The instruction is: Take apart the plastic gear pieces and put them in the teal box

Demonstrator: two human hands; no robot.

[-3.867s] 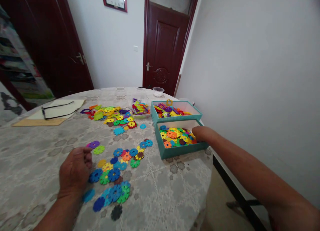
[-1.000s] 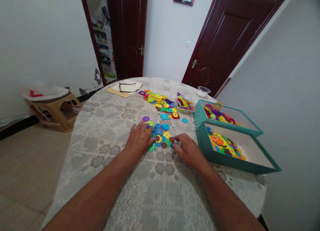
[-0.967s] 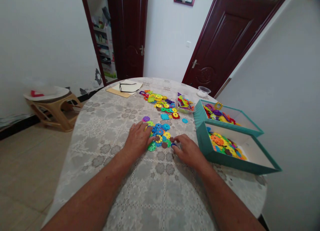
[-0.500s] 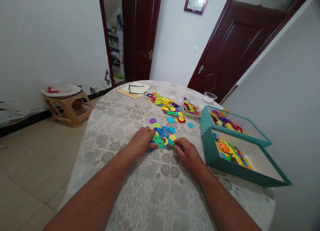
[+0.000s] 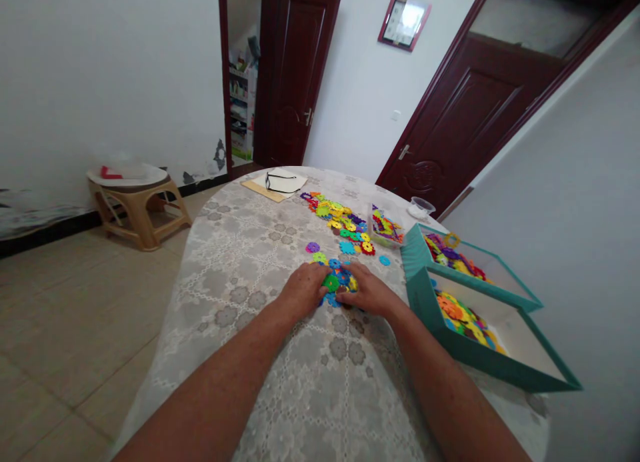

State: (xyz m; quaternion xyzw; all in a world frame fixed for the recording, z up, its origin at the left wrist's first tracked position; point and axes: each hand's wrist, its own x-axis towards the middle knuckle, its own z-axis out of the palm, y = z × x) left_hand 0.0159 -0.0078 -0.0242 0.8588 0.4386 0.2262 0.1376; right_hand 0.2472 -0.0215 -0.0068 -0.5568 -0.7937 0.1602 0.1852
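A cluster of colourful notched plastic discs [image 5: 332, 283], mostly blue, green and yellow, lies on the patterned tablecloth between my hands. My left hand [image 5: 306, 289] curves round its left side, thumb against the near edge. From the right, my right hand [image 5: 369, 291] wraps over the discs, its thumb almost meeting the left one. The discs under both palms are hidden. Just beyond the cluster lie a purple disc [image 5: 313, 247] and a lime green disc [image 5: 320, 257].
A longer heap of discs [image 5: 337, 215] stretches towards the far side, beside a clear plastic box [image 5: 380, 241] of pieces. Two teal boxes [image 5: 423, 309] with more pieces stand at the right. Glasses [image 5: 281, 183] rest on paper at the back left.
My hands have drawn closer together, squeezing the cluster into a tighter bunch. The right hand now reaches over its right side. The camera view has shifted slightly.
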